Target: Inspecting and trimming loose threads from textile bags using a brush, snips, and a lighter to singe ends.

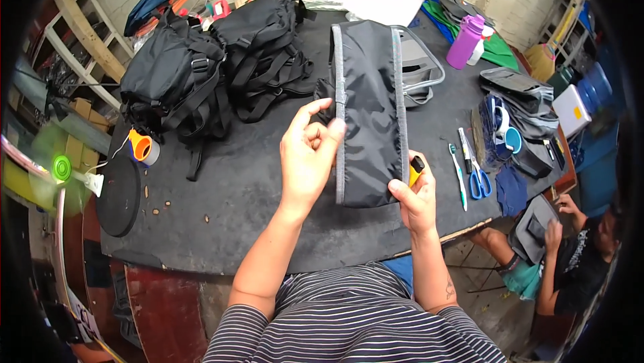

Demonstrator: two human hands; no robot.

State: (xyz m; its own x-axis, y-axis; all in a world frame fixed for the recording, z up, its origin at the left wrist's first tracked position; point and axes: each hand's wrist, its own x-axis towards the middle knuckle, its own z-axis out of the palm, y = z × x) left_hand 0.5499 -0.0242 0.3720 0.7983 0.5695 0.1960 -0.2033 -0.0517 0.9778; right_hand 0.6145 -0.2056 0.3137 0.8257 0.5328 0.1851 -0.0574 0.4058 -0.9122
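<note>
A long black fabric panel (367, 115) with grey bound edges stands upright in front of me, above the table. My right hand (417, 202) grips its lower right corner, thumb on the front. A small yellow object with a black end (416, 170), partly hidden by the panel and fingers, is in that same hand. At the panel's left edge is my left hand (308, 151), its thumb against the grey binding. Its index finger is stretched out, apart from the thumb, and the other fingers are loosely curled. Behind the panel lies a grey-and-black bag piece (421, 61).
Two black bags (171, 71) with straps lie at the left of the dark table (268, 175). Right of me are a toothbrush (458, 175), blue-handled scissors (479, 184) and a purple bottle (465, 42). Another person (577, 255) sits at lower right, handling a grey piece. A green fan (62, 168) blurs at left.
</note>
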